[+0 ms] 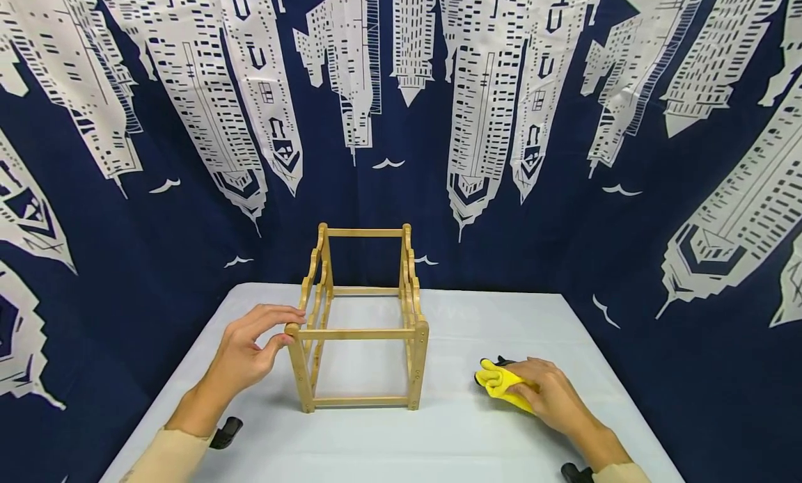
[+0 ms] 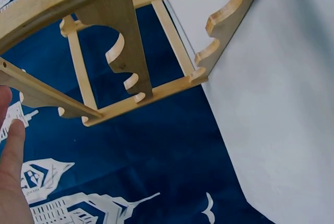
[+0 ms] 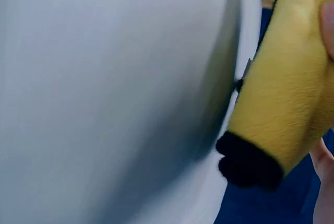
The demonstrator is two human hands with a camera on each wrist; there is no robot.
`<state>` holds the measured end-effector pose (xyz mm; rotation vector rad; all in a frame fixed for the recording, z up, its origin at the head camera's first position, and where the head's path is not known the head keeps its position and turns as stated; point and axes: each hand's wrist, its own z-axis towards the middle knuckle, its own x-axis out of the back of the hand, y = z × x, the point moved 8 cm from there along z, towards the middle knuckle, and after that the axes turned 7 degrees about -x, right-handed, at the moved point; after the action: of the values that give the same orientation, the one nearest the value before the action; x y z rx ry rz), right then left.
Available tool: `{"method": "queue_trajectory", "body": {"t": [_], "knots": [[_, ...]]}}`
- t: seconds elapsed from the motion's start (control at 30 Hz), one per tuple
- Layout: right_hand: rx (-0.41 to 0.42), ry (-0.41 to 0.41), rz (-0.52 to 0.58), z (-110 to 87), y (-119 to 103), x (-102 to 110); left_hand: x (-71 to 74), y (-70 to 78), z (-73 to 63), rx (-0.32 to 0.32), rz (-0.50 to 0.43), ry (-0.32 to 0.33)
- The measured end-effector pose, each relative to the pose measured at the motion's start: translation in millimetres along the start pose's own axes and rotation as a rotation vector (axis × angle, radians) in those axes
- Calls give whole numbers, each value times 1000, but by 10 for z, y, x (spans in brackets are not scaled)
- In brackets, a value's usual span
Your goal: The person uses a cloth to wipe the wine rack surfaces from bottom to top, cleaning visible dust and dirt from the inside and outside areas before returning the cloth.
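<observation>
A light wooden rack (image 1: pixel 363 335) with scalloped side rails stands upright on the white table. At its near left top corner, my left hand (image 1: pixel 247 347) pinches the frame between thumb and fingers. The left wrist view shows the curved notches of the rack (image 2: pixel 112 23) from close by, with part of the hand (image 2: pixel 13 182) at the left edge. To the right of the rack, my right hand (image 1: pixel 548 392) grips a bunched yellow cloth (image 1: pixel 495 380) low over the table. In the right wrist view the cloth (image 3: pixel 284 88) is folded, with a black edge.
The white table (image 1: pixel 476 441) ends at a dark blue curtain (image 1: pixel 388 191) printed with white buildings, which hangs behind and along both sides. A small dark thing (image 1: pixel 503 361) shows just behind the yellow cloth. Black straps (image 1: pixel 227 433) sit at the wrists.
</observation>
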<state>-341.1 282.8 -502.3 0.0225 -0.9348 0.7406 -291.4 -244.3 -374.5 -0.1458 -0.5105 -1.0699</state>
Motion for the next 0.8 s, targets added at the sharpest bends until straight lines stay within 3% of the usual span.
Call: {"method": "queue_trajectory", "body": {"t": [0.17, 0.43, 0.67, 0.8], "knots": [[-16, 79, 113, 70, -193, 163, -95, 91, 57, -24, -14, -14], [47, 205, 315, 253, -672, 348, -217, 250, 177, -69, -23, -32], [216, 313, 443, 318, -1077, 410, -371, 357, 259, -89, -13, -70], [308, 338, 464, 348, -1293, 346, -465, 394, 295, -96, -26, -80]]}}
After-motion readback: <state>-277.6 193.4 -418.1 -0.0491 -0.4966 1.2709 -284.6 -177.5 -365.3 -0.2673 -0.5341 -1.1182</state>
